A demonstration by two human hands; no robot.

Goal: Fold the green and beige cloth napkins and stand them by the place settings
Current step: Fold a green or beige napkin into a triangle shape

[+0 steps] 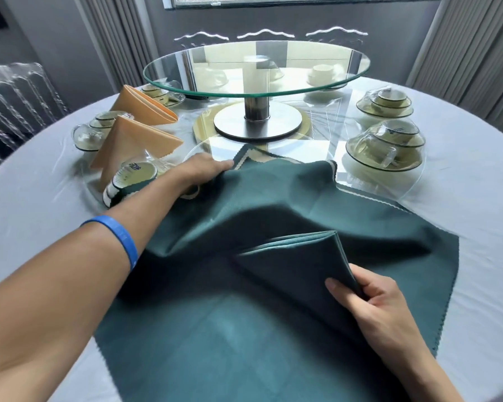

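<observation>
— Green napkin (273,314) lies spread on the desk (476,198) before me; what now?
— My left hand (199,172) grips its far edge, my right hand (369,294) pinches a folded green napkin (299,262). I'd draw the far edge over evenly, matching corners, like the standing beige napkins (134,140).

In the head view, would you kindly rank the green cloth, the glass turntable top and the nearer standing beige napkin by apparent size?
1. green cloth, though nearness to the camera inflates it
2. glass turntable top
3. nearer standing beige napkin
</observation>
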